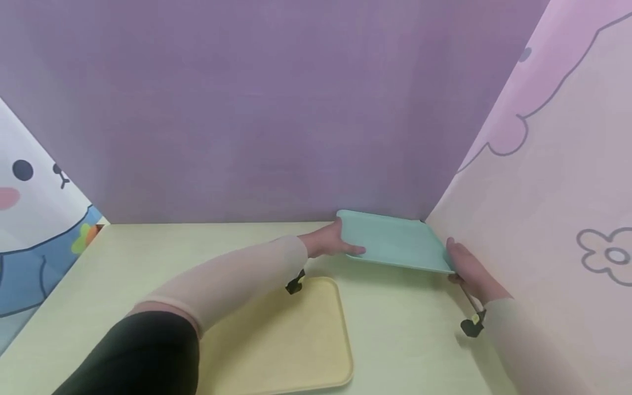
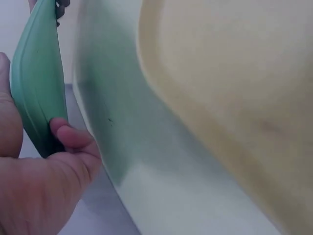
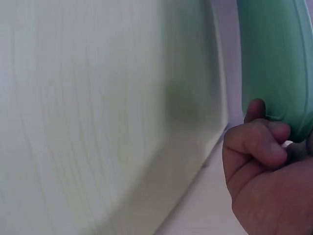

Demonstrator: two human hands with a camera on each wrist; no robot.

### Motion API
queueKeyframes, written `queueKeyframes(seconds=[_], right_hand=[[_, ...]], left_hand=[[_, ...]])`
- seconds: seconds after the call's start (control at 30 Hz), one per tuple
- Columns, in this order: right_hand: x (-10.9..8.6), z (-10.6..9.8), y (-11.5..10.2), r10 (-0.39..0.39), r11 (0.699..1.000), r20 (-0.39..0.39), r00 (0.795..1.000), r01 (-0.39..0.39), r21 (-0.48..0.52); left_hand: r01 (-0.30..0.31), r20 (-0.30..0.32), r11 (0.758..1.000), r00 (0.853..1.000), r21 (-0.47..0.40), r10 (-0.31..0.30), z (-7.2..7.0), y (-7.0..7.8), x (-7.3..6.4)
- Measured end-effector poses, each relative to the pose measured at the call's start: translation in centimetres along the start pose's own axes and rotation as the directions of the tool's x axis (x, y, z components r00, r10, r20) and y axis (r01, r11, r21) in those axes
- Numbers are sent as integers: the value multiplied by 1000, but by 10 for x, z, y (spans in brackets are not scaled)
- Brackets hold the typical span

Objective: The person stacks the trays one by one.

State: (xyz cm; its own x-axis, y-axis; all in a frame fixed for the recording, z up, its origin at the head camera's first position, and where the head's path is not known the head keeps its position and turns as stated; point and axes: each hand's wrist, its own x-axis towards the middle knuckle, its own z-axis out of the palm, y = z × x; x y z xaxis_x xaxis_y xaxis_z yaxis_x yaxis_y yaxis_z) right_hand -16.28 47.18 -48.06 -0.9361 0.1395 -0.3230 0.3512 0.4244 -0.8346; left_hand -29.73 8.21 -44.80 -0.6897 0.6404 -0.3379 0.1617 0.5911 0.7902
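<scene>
A mint-green tray [image 1: 395,240] is held between both hands above the far right corner of the table. My left hand [image 1: 329,241] grips its left end, thumb over the top face and fingers curled beneath, as the left wrist view shows. At the opposite end my right hand [image 1: 471,269] grips the tray's edge, its fingers [image 3: 259,142] folded under the green underside [image 3: 274,58]. The tray tilts slightly, and a strip of table shows below it in both wrist views. Nearer the body lies a cream-yellow tray [image 1: 296,340], partly covered by the left forearm.
The pale wood-grain table [image 1: 395,329] ends at a purple wall [image 1: 271,120] behind the green tray. A pink wall with a drawn flower [image 1: 617,255] rises close by the right arm. On the left stands a panel with a cartoon animal [image 1: 34,219].
</scene>
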Motion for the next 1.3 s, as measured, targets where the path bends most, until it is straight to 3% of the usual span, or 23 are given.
queueKeyframes(seconds=[0.2, 0.37, 0.53, 0.73, 0.87, 0.97, 1.2, 1.3], right_hand=[[-14, -2, -18, -63, 998, -3, 998, 63, -6], [-28, 5, -36, -172, 984, -24, 985, 171, -53], [-48, 23, -61, -248, 969, -35, 968, 247, -25], [-85, 61, -97, -269, 963, -50, 962, 270, 14], [-103, 80, -113, -304, 953, -49, 951, 304, -4], [-112, 89, -117, -350, 937, -52, 935, 349, -33], [-122, 104, -107, -362, 932, -89, 928, 358, -58], [-128, 113, -100, -359, 931, -98, 928, 349, -108]], left_hand=[[-111, -24, 993, 993, 39, 112, -12, -6, -24], [-156, -62, 988, 986, 21, 157, -25, -6, -49], [-217, -85, 976, 973, -4, 216, -45, -7, -93], [-288, -120, 958, 951, -8, 285, -60, -26, -153], [-288, -152, 958, 947, -1, 285, -67, -37, -186], [-289, -159, 957, 947, -41, 279, -67, -42, -203], [-283, -170, 950, 951, -129, 260, -59, -50, -227], [-271, -197, 961, 946, -49, 256, -51, -56, -238]])
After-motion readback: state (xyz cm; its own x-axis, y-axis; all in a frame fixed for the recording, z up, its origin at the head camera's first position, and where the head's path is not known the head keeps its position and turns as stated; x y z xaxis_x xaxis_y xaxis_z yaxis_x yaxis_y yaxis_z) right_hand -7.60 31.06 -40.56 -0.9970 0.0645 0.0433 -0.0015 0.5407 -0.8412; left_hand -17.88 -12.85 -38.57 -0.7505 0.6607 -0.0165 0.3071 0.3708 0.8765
